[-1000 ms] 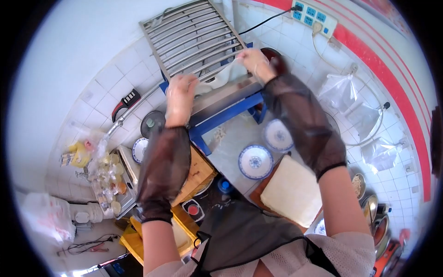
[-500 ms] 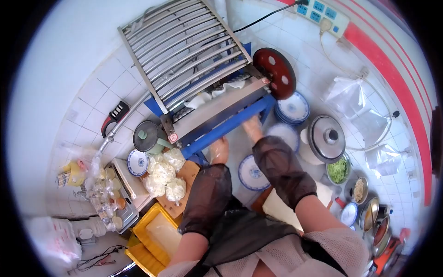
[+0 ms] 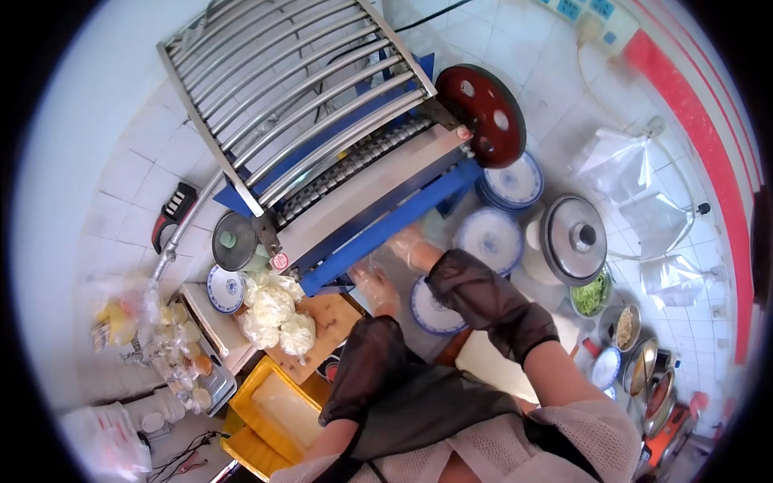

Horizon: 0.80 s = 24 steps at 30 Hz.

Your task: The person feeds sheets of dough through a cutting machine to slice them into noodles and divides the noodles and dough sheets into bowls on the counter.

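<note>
Yellow plastic is forming the tub [image 3: 251, 396] at the head view's lower left, something pale lying inside; a bowl [image 3: 609, 291] is holding green shreds [image 3: 590, 295], clear bags [image 3: 296, 334] are enclosing pale lumps [image 3: 274, 298] on a wooden board [image 3: 334, 324], and a lid [image 3: 573, 229] is covering the pot [image 3: 535, 248]. The machine [image 3: 366, 200] is standing ahead, and both hands are reaching toward its blue front bar [image 3: 394, 227], the right hand [image 3: 411, 245] farther forward than the left hand [image 3: 375, 287]. Both are blurring; whether either is grasping anything, I cannot tell. The right sleeve [image 3: 487, 291] is partly hiding a plate [image 3: 431, 310], and the frame is cutting off the top of the rack [image 3: 211, 134].
</note>
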{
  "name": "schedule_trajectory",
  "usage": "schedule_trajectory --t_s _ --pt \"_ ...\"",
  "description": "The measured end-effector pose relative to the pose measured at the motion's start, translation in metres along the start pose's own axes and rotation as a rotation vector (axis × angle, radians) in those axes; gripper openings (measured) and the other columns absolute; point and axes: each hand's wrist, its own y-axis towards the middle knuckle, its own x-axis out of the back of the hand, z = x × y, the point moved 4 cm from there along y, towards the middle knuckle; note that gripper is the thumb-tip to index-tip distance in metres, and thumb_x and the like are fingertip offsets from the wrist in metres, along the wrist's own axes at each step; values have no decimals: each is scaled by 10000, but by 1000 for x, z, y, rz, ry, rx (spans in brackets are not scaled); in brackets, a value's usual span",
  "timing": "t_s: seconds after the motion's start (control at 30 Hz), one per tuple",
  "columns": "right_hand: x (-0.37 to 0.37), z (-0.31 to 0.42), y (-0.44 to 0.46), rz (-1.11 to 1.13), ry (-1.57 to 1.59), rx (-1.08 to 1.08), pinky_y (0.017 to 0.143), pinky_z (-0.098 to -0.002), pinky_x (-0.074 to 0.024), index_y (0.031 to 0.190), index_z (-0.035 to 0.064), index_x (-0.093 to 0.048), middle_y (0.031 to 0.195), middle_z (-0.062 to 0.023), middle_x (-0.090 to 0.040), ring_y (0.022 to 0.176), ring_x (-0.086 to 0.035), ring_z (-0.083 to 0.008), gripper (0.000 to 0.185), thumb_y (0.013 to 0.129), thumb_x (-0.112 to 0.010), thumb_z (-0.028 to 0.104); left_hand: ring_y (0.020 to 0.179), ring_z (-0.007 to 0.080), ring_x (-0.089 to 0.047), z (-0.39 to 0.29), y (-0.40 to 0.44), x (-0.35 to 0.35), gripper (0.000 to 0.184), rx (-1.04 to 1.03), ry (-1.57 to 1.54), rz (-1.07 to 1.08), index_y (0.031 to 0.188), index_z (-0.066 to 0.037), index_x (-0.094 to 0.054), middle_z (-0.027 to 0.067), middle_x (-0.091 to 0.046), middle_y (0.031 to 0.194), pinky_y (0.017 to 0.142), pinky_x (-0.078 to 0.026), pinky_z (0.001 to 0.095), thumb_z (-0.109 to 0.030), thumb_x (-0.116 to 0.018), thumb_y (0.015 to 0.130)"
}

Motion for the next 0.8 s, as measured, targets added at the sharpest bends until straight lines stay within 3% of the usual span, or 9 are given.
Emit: schedule_trajectory --t_s 0.03,0.13,0.27,0.33,0.43,0.53,0.67,0.7,0.8 --pt "9 -6 1 12 67 -55 940 -395 -370 1209 20 -470 1181 -218 -502 1093 -466 -392 404 845 -461 194 1142 365 -428 8 4 0 375 -30 214 -75 1239 -24 -424 217 -460 1218 977 -321 421 -122 -445 878" --pt "15 -35 11 24 207 -223 940 -396 -369 1214 18 -464 1179 -222 -501 1094 -466 -393 410 845 -457 197 1136 345 -436 27 21 -16 380 56 170 6 1245 -24 -418 202 -464 1216 974 -330 411 -142 -444 884" --pt "16 -68 41 51 251 -402 941 -398 -369 1221 17 -457 1177 -227 -500 1094 -465 -394 419 845 -453 201 1128 318 -445 49 23 -78 389 432 -489 325 1253 -24 -410 181 -470 1213 969 -341 398 -168 -441 893" --pt "2 -62 37 57 272 -420 941 -399 -369 1225 16 -453 1176 -229 -499 1095 -464 -395 423 845 -450 203 1124 304 -450 57 23 -111 394 675 -877 414 1257 -24 -406 171 -473 1212 966 -346 391 -181 -440 897" --pt "-16 -30 16 35 304 -419 941 -401 -368 1230 15 -448 1175 -233 -499 1095 -463 -396 430 845 -447 206 1118 284 -457 51 20 -134 402 852 -1266 488 1263 -24 -400 155 -478 1210 963 -355 381 -201 -438 903" --pt "-16 -13 -8 4 473 -483 942 -403 -368 1235 14 -442 1173 -237 -498 1096 -463 -397 436 845 -444 209 1112 264 -464 49 16 -138 412 846 -1440 503 1268 -24 -394 140 -483 1208 959 -363 371 -220 -436 909" --pt "21 2 -51 -8 866 -647 942 -405 -367 1243 12 -435 1171 -242 -497 1097 -462 -399 445 845 -439 214 1091 239 -482 -16 6 -74 419 770 -1500 423 1265 -31 -398 115 -499 1189 948 -377 357 -260 -436 916" --pt "21 5 -62 -234 715 -548 900 -403 -388 1182 -9 -465 1096 -235 -543 1050 -497 -373 384 859 -431 196 1076 233 -493 -51 3 -45 418 758 -1506 396 1255 -38 -407 106 -511 1173 940 -382 354 -280 -438 916" --pt "73 24 -103 -186 781 -473 890 -409 -393 1161 -1 -480 1087 -239 -540 1047 -496 -384 364 837 -466 163 1037 204 -515 -94 -25 -3 386 743 -1494 342 1202 -49 -445 84 -520 1157 902 -402 329 -293 -454 902"
